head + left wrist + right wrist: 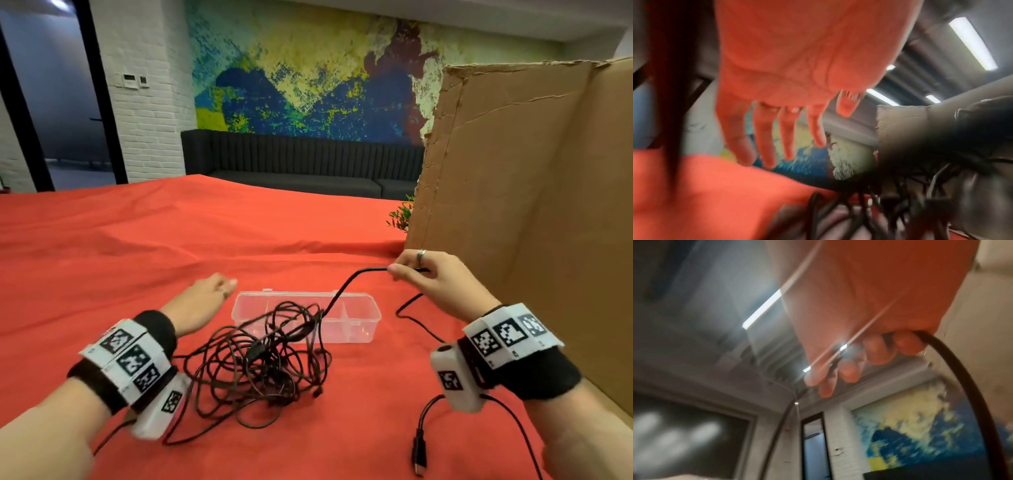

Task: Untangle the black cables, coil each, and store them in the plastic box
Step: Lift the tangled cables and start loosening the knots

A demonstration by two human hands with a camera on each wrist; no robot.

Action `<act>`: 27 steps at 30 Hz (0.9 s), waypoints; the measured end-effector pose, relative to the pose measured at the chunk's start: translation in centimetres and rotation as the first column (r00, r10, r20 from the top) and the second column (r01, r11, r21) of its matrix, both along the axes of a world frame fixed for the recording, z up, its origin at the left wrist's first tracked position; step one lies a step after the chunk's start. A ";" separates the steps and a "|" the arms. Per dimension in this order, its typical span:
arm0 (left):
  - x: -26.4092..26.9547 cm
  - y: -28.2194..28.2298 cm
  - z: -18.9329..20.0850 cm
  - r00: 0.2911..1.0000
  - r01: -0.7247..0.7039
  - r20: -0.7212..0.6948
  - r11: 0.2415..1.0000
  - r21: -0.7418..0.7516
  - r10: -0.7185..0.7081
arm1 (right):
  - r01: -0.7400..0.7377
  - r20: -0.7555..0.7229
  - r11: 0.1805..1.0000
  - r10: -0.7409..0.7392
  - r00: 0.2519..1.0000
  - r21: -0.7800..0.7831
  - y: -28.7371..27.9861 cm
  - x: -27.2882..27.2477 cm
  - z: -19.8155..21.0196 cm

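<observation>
The black cables (260, 363) lie in one knotted heap on the red tablecloth (137, 246), just in front of the clear plastic box (359, 325), and some loops reach up over its near wall. The divided box holds nothing coiled, so I judge the job barely begun: no cable is freed, wound or stored. My right hand (442, 277) pinches one strand (346, 284) lifted out of the heap above the box. Its USB plug end (419, 454) trails near my right wrist. My left hand (205, 301) hovers beside the box, fingers loose, holding nothing.
</observation>
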State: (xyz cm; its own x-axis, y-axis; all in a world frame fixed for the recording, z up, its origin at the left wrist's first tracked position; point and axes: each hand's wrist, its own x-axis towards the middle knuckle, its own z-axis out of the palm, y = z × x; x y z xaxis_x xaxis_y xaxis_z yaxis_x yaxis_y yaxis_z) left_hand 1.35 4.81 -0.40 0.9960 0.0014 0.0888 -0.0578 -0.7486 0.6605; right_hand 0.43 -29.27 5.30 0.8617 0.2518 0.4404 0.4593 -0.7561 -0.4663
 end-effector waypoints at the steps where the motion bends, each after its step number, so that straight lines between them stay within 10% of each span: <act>1: -0.4 -1.2 0.9 0.993 0.085 0.091 0.994 -0.067 -0.079 | -0.060 -0.018 0.998 0.061 0.998 0.019 1.1 -0.4 -0.1; 6: -2.1 -8.9 2.3 0.843 0.537 0.081 0.842 -0.053 -0.532 | -0.127 0.103 0.976 0.109 0.989 0.178 4.2 -1.1 0.0; 21: -0.3 -9.6 1.5 0.897 0.431 -0.005 0.871 0.235 -0.442 | 0.084 0.171 0.607 -0.350 0.921 0.790 -0.6 0.6 -0.8; 24: -0.4 -9.4 1.7 0.914 0.386 0.053 0.904 0.184 -0.401 | 0.222 0.153 0.740 -0.402 0.903 0.634 -1.9 0.9 -1.9; 27: -1.0 -9.5 1.0 0.941 0.295 0.125 0.945 0.144 -0.313 | 0.497 0.087 0.866 -0.500 0.862 0.053 -1.8 0.8 -3.2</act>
